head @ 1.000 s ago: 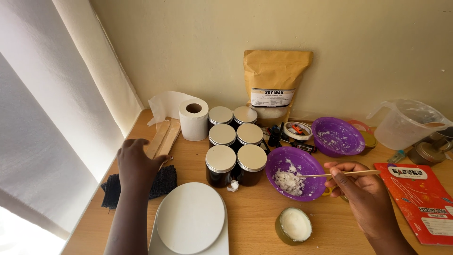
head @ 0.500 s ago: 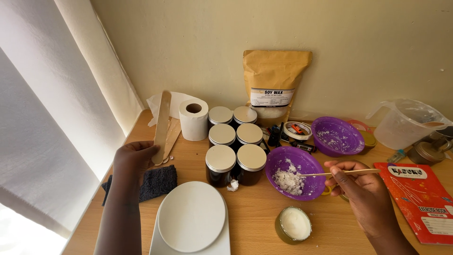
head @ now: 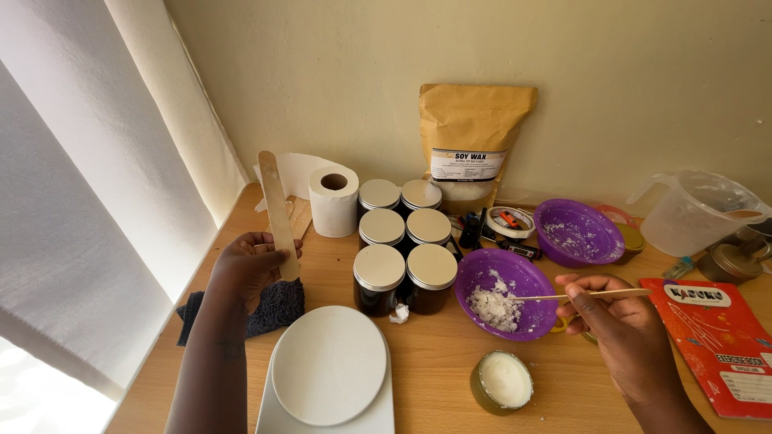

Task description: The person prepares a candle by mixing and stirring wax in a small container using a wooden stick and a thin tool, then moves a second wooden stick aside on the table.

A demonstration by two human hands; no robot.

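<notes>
Seemingly mid-stir, from the head view: right hand (head: 615, 321) pinched shut on a thin skewer (head: 579, 295), tip pointing to 9 o'clock into the wax flakes (head: 492, 308) of the purple bowl (head: 523, 269). Left hand (head: 249, 269) clamped on a flat wooden stick (head: 276, 210), upright toward 12 o'clock, above the dark cloth (head: 277, 304). Calls next, probably, for a steady hold on that stick, clear of the lidded jars (head: 406, 269) at its 3 o'clock.

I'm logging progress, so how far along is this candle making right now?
Looks done: six lidded dark jars and a small tin filled with white wax. In hand: left hand holds a flat wooden stick upright; right hand holds a thin skewer into the purple bowl. Left: white flakes in that bowl.
</notes>
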